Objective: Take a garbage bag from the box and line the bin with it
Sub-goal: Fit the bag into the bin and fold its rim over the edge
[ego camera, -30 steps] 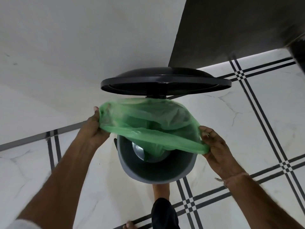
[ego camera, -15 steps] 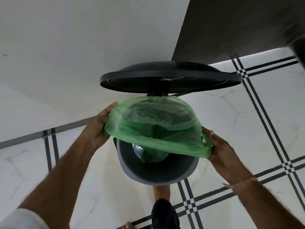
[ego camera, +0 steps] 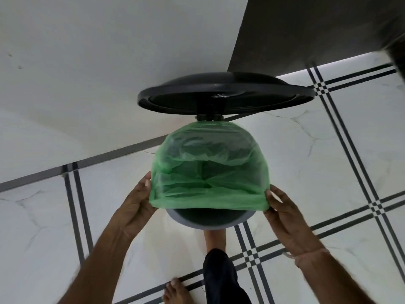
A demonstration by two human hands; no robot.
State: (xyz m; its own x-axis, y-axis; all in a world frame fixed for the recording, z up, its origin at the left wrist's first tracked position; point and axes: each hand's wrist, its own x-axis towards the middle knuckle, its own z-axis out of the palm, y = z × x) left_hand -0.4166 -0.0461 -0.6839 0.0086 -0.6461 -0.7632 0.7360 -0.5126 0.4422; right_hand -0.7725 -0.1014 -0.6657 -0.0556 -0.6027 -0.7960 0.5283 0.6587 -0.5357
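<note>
A thin green garbage bag point(ego camera: 210, 172) is stretched over the far and side rim of a grey pedal bin point(ego camera: 210, 221); only the near rim shows bare below the bag's edge. The bin's black round lid point(ego camera: 225, 93) stands raised behind it. My left hand point(ego camera: 133, 207) grips the bag's edge at the bin's left side. On the right side, my right hand point(ego camera: 285, 218) holds the bag's opposite edge. The box is not in view.
White marble floor tiles with dark stripe inlays point(ego camera: 247, 253) surround the bin. A white wall point(ego camera: 87, 62) rises behind it, and a dark panel point(ego camera: 306, 29) stands at the back right. My feet point(ego camera: 214, 238) are near the bin's front, one against it.
Both hands have pulled the bag's mouth down and toward me over the rim. It now covers most of the opening, where before the bin's inside showed widely.
</note>
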